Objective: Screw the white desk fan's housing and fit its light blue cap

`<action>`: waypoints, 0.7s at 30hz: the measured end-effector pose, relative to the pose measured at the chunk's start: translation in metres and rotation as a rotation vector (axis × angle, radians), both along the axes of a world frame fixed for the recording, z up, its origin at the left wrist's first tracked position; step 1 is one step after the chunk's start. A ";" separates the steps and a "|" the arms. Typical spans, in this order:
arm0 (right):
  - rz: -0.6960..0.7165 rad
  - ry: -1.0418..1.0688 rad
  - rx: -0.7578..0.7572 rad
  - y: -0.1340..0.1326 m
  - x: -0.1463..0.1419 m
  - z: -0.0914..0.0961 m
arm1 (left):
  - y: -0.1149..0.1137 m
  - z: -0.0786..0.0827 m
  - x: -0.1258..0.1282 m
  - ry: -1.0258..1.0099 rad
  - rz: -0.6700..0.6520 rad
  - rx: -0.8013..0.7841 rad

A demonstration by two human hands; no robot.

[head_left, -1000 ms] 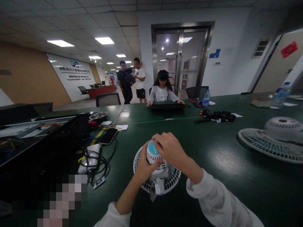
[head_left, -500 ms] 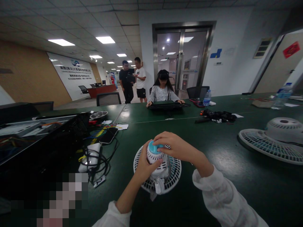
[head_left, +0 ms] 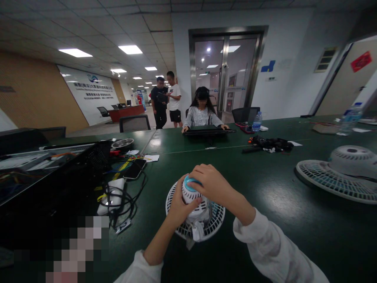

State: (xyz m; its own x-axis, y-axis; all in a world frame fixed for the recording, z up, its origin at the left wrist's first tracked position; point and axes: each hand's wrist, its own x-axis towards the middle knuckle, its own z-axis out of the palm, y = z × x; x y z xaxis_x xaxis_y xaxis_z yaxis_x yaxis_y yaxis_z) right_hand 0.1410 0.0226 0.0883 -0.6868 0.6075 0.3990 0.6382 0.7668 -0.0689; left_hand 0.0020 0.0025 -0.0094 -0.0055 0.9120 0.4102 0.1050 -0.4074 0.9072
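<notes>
the small fan [head_left: 198,215] sits grille-down on the green table [head_left: 256,173], its blue cap [head_left: 188,184] uppermost. the left hand [head_left: 179,206] is wrapped round its white housing [head_left: 191,195], thumb on the side nearest the right hand [head_left: 210,182], which curls over the cap with its fingers close together; i cannot tell whether they pinch it. to work the cap well, i'd keep the left hand firm so the housing can't twist, and keep the right hand's pressure centred over it. the right hand covers much of the cap, and the small fan's pale folded piece [head_left: 198,231] is hard to make out. left of the small fan lies a black cable [head_left: 118,204], tangled; right of it, well apart, the larger fan [head_left: 350,157], cut off by the frame. further left of the small fan, a computer case [head_left: 88,165] is mostly dark.
</notes>
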 end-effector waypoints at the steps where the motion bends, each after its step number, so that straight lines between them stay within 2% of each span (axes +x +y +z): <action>1: -0.021 -0.006 0.007 -0.001 -0.002 -0.001 | 0.000 0.001 0.000 0.001 0.001 0.004; 9: -0.147 0.071 0.035 -0.006 -0.012 -0.008 | -0.003 0.010 0.000 0.050 0.006 0.017; 18: -0.367 0.075 0.051 -0.007 -0.025 -0.017 | -0.001 0.005 0.000 0.058 0.016 0.016; 21: -0.368 0.062 0.014 -0.008 -0.023 -0.012 | 0.000 0.004 0.001 0.030 -0.004 -0.009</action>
